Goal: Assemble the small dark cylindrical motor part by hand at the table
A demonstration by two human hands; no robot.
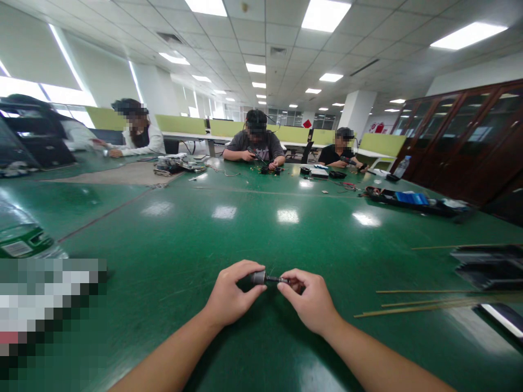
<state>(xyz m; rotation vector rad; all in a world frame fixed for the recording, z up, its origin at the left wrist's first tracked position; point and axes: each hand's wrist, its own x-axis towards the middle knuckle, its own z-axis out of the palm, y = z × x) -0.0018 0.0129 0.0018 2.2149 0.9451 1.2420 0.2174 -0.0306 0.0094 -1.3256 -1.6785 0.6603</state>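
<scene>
Above the green table (196,245), my left hand (231,294) pinches a short grey metal cylinder (259,278) between thumb and fingers. A thin dark shaft (273,279) runs from the cylinder toward the right. My right hand (312,302) is closed on the far end of that shaft, with thumb and fingertips together. The two pieces look joined in one line; whether they are fixed to each other I cannot tell. Both forearms reach in from the bottom of the view.
Thin brass-coloured rods (412,312) and dark parts (486,267) lie at right. A clear bottle (28,239) is at left, above a pixelated box-like area. Across the table, several people work among electronic parts (175,164). A black tray (417,202) with blue items stands far right.
</scene>
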